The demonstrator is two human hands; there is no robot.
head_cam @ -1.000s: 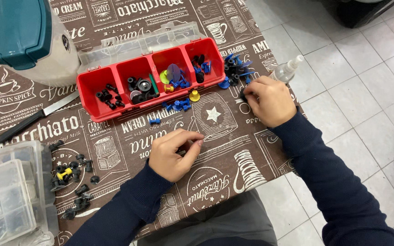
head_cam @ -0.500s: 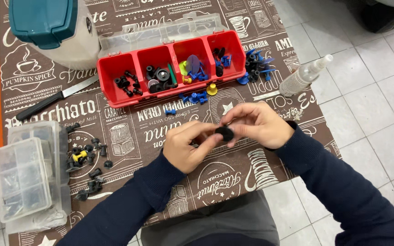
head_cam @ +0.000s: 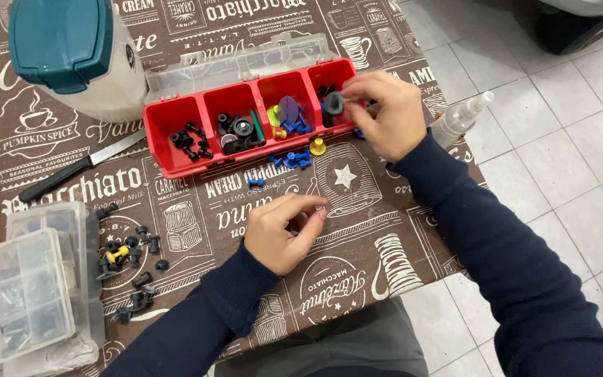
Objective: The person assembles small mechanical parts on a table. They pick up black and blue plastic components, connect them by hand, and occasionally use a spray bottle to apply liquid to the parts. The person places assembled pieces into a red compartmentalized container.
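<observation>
Holding a small black round part point(head_cam: 334, 103) pinched in its fingertips, the right hand point(head_cam: 385, 115) hovered over the rightmost compartment of the red organizer tray point(head_cam: 176, 164), so a loose pinch could have dropped the part into the wrong bin or off the table edge just right of the tray. Left hand point(head_cam: 280, 234) rested below the tray on the printed tablecloth point(head_cam: 378, 251), fingers curled; couldn't tell if it held anything. Loose blue pieces point(head_cam: 291, 159) just below the tray's front wall risked being swept off by a sleeve.
</observation>
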